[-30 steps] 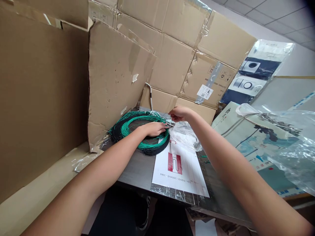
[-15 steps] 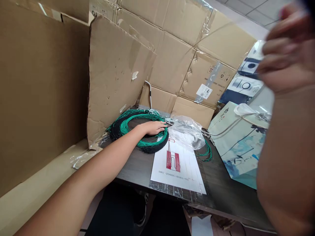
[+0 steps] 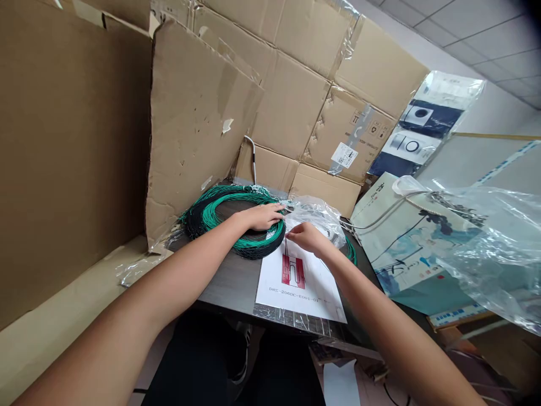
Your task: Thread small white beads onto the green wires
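A large coil of green and black wires (image 3: 260,248) lies on the dark table (image 3: 236,282). Across the coil's right side rests my left hand (image 3: 266,216), its fingers extended toward the wire ends. Just right of it, my right hand (image 3: 305,237) is closed, thumb and fingertips together at the upper part of a printed sheet (image 3: 304,304) with a red pattern; what it pinches is too small to name. Clear plastic bags (image 3: 319,211) lie behind my right hand. A smaller bundle of green wires (image 3: 351,251) is partly hidden by my right forearm.
Cardboard panels (image 3: 203,113) stand at the left and back, with a bent white cable (image 3: 254,155) in front. A pale box with painted flowers (image 3: 406,242) stands at the right, with metal-ended cables and a clear plastic bag (image 3: 499,242) over it.
My right hand has come down from the raised position at the upper right to the sheet beside the coil. My left hand stays on the coil. The view has shifted slightly.
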`<state>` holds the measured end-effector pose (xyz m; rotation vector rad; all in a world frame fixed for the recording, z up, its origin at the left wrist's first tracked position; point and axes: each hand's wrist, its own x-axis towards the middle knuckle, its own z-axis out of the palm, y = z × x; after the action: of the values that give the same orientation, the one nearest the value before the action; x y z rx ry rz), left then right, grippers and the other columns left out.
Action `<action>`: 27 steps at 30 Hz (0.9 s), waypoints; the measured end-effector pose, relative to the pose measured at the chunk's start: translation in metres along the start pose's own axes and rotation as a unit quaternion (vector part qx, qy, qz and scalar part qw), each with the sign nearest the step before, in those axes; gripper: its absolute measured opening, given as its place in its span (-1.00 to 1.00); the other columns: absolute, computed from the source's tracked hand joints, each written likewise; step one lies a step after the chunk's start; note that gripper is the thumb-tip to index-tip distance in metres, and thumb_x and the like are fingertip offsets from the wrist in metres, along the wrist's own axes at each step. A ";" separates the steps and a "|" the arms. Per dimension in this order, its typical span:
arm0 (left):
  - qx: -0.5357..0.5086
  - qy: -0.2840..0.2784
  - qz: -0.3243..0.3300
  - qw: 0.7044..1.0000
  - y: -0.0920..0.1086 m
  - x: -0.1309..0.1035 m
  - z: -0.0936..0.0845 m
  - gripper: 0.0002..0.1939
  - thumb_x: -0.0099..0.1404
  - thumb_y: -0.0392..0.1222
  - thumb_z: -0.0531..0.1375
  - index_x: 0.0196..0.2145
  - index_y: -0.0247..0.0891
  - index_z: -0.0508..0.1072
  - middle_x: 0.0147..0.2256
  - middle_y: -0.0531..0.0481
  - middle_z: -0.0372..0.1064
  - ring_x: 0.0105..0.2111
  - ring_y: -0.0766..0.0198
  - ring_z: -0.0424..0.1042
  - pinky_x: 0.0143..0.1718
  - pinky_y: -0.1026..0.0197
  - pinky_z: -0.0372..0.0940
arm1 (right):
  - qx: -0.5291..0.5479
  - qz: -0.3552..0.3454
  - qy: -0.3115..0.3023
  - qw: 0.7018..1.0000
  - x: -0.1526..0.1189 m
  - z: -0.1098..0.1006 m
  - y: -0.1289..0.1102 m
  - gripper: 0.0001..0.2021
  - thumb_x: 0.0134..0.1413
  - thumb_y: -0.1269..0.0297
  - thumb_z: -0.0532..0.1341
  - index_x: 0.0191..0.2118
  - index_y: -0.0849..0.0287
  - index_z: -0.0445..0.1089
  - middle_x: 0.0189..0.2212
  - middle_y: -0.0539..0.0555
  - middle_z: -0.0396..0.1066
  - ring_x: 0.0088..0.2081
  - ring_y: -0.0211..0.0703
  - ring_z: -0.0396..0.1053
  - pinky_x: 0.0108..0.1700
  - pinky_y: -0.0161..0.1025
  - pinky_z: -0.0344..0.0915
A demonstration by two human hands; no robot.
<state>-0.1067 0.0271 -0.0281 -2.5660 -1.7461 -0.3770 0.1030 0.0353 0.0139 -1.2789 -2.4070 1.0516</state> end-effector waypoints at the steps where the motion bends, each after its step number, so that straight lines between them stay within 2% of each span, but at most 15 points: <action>1: 0.000 -0.003 0.006 1.000 0.000 0.001 0.000 -0.57 0.48 -0.19 -0.03 0.22 -0.17 0.38 0.40 -0.10 -0.01 0.40 0.07 -0.03 0.37 0.01 -0.04 | -0.009 0.010 0.004 1.000 0.008 0.004 0.007 -0.74 0.22 0.33 0.28 -0.47 0.26 0.30 -0.62 -0.13 0.12 -0.60 -0.43 -0.01 -0.57 -0.42 -0.01; 3: -0.002 -0.009 0.015 1.000 -0.001 0.001 0.000 -0.57 0.48 -0.21 -0.03 0.21 -0.20 0.39 0.36 -0.14 0.09 0.37 0.10 0.07 0.34 0.05 0.03 | -0.015 0.028 0.009 0.999 0.021 0.008 0.018 -0.76 0.29 0.26 0.24 -0.39 0.27 0.33 -0.55 -0.11 0.21 -0.59 -0.43 0.09 -0.55 -0.45 0.11; 7: -0.005 -0.012 0.021 1.000 -0.002 0.002 0.000 -0.58 0.47 -0.22 -0.01 0.20 -0.23 0.40 0.35 -0.16 0.12 0.35 0.10 0.10 0.33 0.08 0.04 | 0.005 0.054 0.006 0.998 0.032 0.014 0.025 -0.77 0.33 0.20 0.21 -0.28 0.28 0.37 -0.46 -0.06 0.31 -0.54 -0.42 0.22 -0.51 -0.44 0.24; 14: -0.004 -0.021 0.014 1.000 0.000 0.002 -0.001 -0.57 0.47 -0.21 -0.03 0.20 -0.26 0.39 0.35 -0.17 0.10 0.36 0.07 0.08 0.34 0.06 0.03 | 0.065 0.109 -0.022 0.992 0.044 0.015 0.027 -0.78 0.34 0.19 0.20 -0.18 0.29 0.39 -0.39 -0.01 0.37 -0.50 -0.40 0.29 -0.49 -0.43 0.30; 20: 0.001 -0.019 0.012 1.000 0.000 0.003 0.000 -0.57 0.46 -0.22 -0.03 0.21 -0.24 0.37 0.35 -0.15 0.10 0.37 0.11 0.06 0.34 0.08 0.01 | 0.122 0.121 -0.038 0.984 0.050 0.010 0.031 -0.78 0.35 0.19 0.19 -0.15 0.28 0.40 -0.34 0.02 0.39 -0.46 -0.38 0.31 -0.45 -0.41 0.34; 27: -0.007 -0.017 0.006 1.000 -0.001 0.003 0.002 -0.54 0.44 -0.23 -0.02 0.23 -0.28 0.36 0.36 -0.18 0.09 0.36 0.07 0.06 0.34 0.06 0.02 | 0.180 0.123 -0.059 0.974 0.051 0.002 0.029 -0.78 0.37 0.18 0.16 -0.20 0.26 0.38 -0.40 -0.02 0.35 -0.53 -0.43 0.23 -0.52 -0.45 0.25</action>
<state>-0.1064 0.0304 -0.0293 -2.6074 -1.7445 -0.3492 0.0900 0.0851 -0.0142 -1.4359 -2.0374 1.5890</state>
